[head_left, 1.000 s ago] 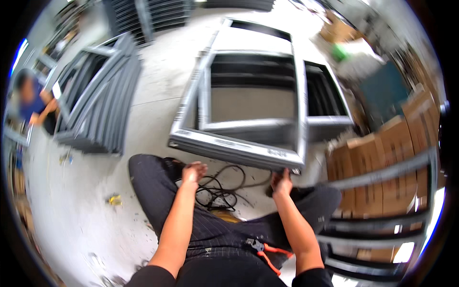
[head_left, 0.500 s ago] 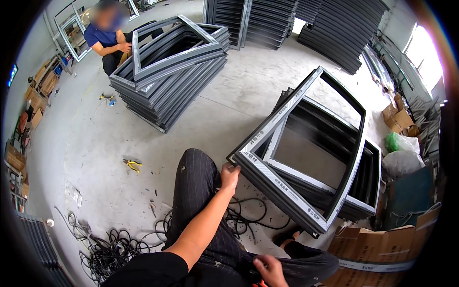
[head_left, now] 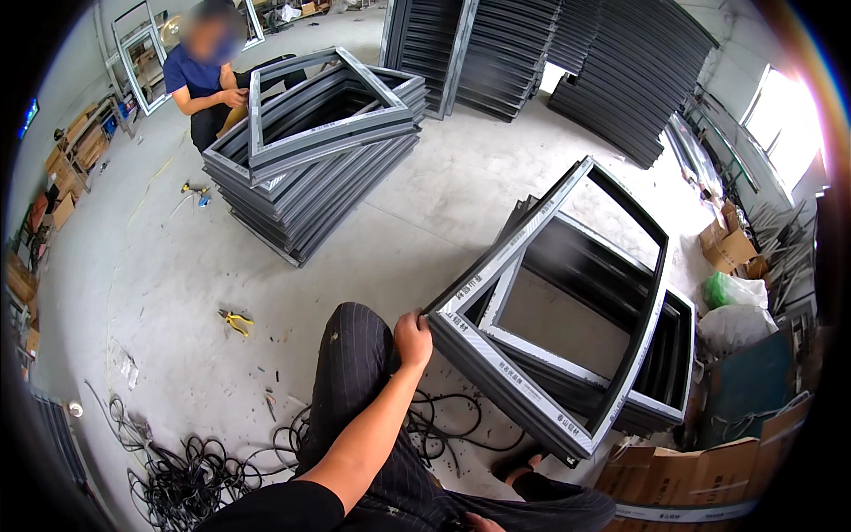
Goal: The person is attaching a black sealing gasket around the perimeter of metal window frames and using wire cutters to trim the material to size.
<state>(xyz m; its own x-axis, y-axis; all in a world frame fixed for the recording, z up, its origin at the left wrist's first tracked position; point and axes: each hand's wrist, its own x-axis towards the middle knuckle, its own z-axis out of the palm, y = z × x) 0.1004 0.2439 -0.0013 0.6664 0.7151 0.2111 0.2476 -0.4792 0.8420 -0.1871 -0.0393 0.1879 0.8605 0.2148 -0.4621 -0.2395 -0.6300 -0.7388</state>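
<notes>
The grey window frame (head_left: 554, 301) lies tilted on top of a low stack of similar frames (head_left: 660, 390) on the concrete floor (head_left: 399, 222), right in front of the seated person. The left hand (head_left: 413, 340) grips its near corner, fingers (head_left: 417, 317) curled over the edge and closed on the profile. Of the right hand (head_left: 483, 523) only a sliver shows at the bottom edge, resting by the lap; whether it is open or closed cannot be told.

A second ago both hands were at the near rail of the frame and it lay square to the person. Now only the left holds it, and the view has swung left, so the frame sits off to the right. This looks like a one-handed hold to steady or turn the frame.

Counted outward: one frame in hand; beneath it several more, too overlapped to count. One tangle of black cable (head_left: 204, 461) lies on the floor by the knees. One small pair of yellow-handled pliers (head_left: 236, 322) lies well apart to the left. One second stack of frames (head_left: 310, 168) stands farther off, with one other person (head_left: 208, 84) crouched behind it. Leaning racks of dark profiles (head_left: 532, 53) line the back, and cardboard boxes (head_left: 683, 483) sit to the right.
</notes>
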